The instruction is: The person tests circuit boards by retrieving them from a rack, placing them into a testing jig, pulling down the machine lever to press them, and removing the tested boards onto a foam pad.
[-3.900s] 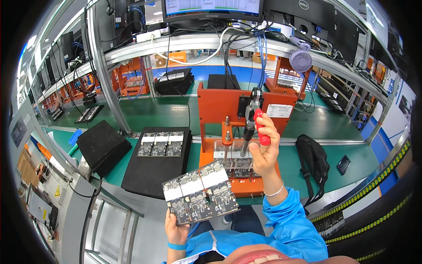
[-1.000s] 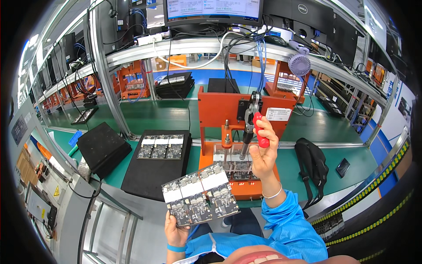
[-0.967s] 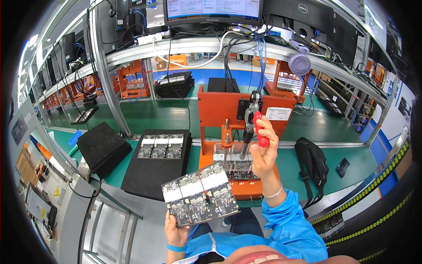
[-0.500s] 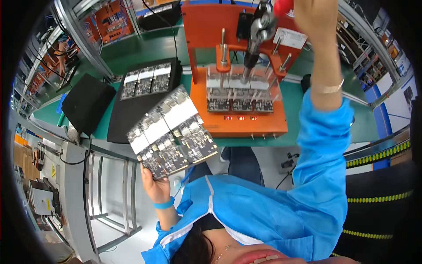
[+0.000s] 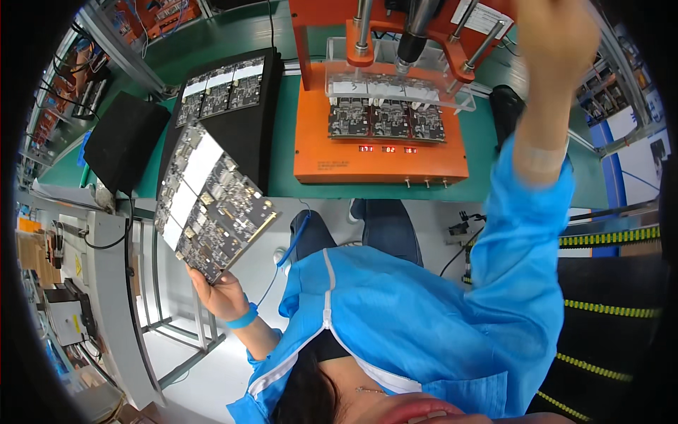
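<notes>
My left hand (image 5: 220, 293), a blue band at its wrist, grips the lower corner of a circuit board panel (image 5: 212, 205). The panel is tilted, with a white strip across its dark, component-covered face. High at the right, my right hand (image 5: 558, 42) is raised beside the orange press frame (image 5: 308, 35). Motion smears it and the picture's top edge cuts it, so its fingers and anything in them are hidden. Another circuit board panel (image 5: 385, 119) lies on the orange press base (image 5: 381, 166). Above its far part is a clear plate (image 5: 462, 100) under the metal plunger (image 5: 413, 46).
A third board panel (image 5: 222, 92) rests on a black pad (image 5: 212, 152) left of the press. Farther left stands a black block-like object (image 5: 131, 138) on the green bench (image 5: 282, 127). A blue coiled cord (image 5: 300, 233) hangs below the bench edge.
The clear plate has risen off the panel in the press. My right hand has moved up and right, and the red knob beside it has left the view. The left-hand panel has shifted left.
</notes>
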`<state>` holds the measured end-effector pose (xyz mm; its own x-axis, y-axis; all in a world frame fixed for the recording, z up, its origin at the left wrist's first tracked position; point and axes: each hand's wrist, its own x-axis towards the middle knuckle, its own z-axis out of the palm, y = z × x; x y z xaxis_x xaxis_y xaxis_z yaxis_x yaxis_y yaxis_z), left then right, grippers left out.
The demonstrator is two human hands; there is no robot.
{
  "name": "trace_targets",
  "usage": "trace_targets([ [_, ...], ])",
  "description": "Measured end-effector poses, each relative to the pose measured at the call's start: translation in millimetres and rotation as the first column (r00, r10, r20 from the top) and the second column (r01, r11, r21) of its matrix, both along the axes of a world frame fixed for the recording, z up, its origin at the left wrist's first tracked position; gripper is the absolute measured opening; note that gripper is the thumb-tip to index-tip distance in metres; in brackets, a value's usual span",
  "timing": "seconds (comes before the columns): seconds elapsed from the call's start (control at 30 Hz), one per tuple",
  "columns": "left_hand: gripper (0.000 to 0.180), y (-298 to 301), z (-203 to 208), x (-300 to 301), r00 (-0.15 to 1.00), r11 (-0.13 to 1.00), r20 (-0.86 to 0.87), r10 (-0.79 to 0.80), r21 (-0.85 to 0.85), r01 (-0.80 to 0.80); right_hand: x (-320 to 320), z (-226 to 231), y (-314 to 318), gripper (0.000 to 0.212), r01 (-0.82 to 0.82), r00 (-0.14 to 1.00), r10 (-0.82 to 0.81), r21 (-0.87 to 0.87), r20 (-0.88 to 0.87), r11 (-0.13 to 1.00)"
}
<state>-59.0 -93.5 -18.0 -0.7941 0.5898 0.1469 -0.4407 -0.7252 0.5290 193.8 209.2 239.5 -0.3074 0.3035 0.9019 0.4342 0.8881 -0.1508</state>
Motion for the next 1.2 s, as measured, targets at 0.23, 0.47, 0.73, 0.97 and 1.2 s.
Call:
trace_targets([
  [0.23, 0.031, 0, 5, -22, 1.0, 0.996, -0.007, -0.025, 0.09, 0.026, 2, -219, 6, 0.048, 0.255, 0.756, -0.163, -0.057, 0.634, 0.965],
  [0.47, 0.03, -21, 11, -23, 0.999, 0.977, -0.029, 0.035, 0.211, -0.028, -5, -230, 25, 0.049, 0.17, 0.657, -0.219, 0.141, 0.721, 0.975],
  [0.73, 0.03, -72, 3, -46, 0.957, 0.943, -0.024, 0.288, 0.181, -0.28, -87, -203, -107, 0.043, -0.166, 0.785, 0.021, 0.178, 0.619, 0.97],
  [0.97, 0.032, -87, 12, -31, 0.937, 0.931, -0.058, 0.343, 0.15, -0.332, -263, -229, -114, 0.046, -0.079, 0.845, 0.036, 0.059, 0.534, 0.995],
  [1.2, 0.03, -73, 25, -7, 0.939, 0.964, -0.224, 0.261, 0.014, -0.265, -207, -198, -98, 0.053, -0.477, 0.66, 0.75, -0.757, 0.026, 0.446],
])
